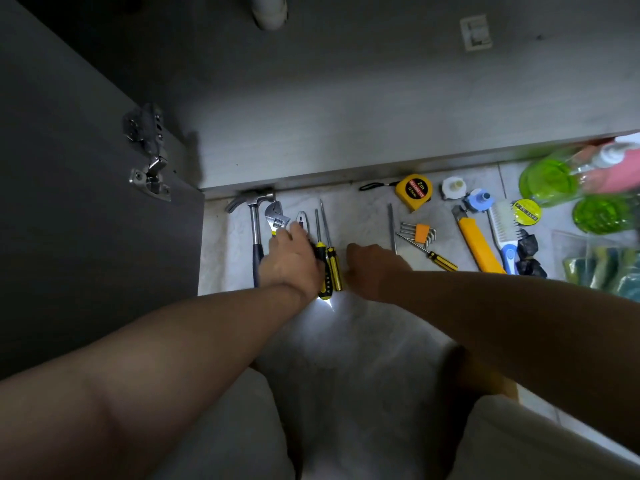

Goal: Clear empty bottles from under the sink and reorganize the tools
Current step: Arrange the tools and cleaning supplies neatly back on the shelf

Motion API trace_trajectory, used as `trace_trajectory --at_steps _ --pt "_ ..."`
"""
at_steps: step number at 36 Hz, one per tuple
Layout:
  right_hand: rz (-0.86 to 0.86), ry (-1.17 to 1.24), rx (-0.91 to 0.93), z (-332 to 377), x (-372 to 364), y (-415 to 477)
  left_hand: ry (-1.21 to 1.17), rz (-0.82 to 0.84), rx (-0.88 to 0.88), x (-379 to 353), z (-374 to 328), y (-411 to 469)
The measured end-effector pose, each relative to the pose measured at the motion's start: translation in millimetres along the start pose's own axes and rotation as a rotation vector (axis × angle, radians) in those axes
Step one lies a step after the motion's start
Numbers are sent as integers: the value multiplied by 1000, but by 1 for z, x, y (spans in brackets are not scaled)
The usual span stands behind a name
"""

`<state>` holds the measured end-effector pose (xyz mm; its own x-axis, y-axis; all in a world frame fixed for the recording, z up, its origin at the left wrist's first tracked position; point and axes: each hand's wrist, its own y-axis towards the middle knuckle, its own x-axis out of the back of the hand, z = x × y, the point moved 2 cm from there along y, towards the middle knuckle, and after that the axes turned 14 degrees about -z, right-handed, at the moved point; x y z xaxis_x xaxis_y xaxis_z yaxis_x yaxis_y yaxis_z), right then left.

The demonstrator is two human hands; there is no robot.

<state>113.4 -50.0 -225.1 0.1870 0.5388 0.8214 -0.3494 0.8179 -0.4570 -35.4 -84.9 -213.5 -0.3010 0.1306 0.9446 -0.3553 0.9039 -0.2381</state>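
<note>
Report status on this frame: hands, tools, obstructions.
Left hand resting on pliers and wrench; right hand on floor, empty. Nothing blocking.

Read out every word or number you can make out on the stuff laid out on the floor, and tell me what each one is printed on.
"2m": red label on the yellow tape measure.
"12.5mm": same label, lower edge, small and only just legible.
Curved line above "2m": looks like "MEASURING TAPE", too blurred to be sure.
"PVC TAPE": rim of the yellow-green tape roll, blurred, probable reading.
Screwdrivers, utility knife, bottles: no readable text.
</note>
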Motion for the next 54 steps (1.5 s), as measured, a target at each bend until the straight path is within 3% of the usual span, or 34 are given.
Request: trace_trajectory --at_steps 3,7,10,13,20,24,36,43,50,54 --pt "-72 -121 62 -27 21 -2 -83 37 -189 0 -26 6" --pt "-134 -229 9 -77 45 -11 -165 309 -399 -13 -57 -3" --pt "-125 -292 33 -111 53 -20 -117 471 -479 -31 -74 -16" --pt "-90 -311 82 -133 57 -25 -89 525 -504 -44 -85 -23" --pt "39 -221 34 -128 44 -20 -89 488 -382 -43 -89 -16" --pt "72 -132 -42 -109 28 -11 -53 387 -348 -38 -81 -12" --pt "-48 92 -194 -44 -5 7 35 198 -364 -30 -53 -3" --pt "-35 146 -250 -25 -14 8 79 133 -419 -28 -42 -9" --pt "-9 128 -184 -21 -12 10 93 149 -420 -24 -37 -12" --pt "50 34 -25 -22 -3 7 91 165 -439 -21 -35 -12"
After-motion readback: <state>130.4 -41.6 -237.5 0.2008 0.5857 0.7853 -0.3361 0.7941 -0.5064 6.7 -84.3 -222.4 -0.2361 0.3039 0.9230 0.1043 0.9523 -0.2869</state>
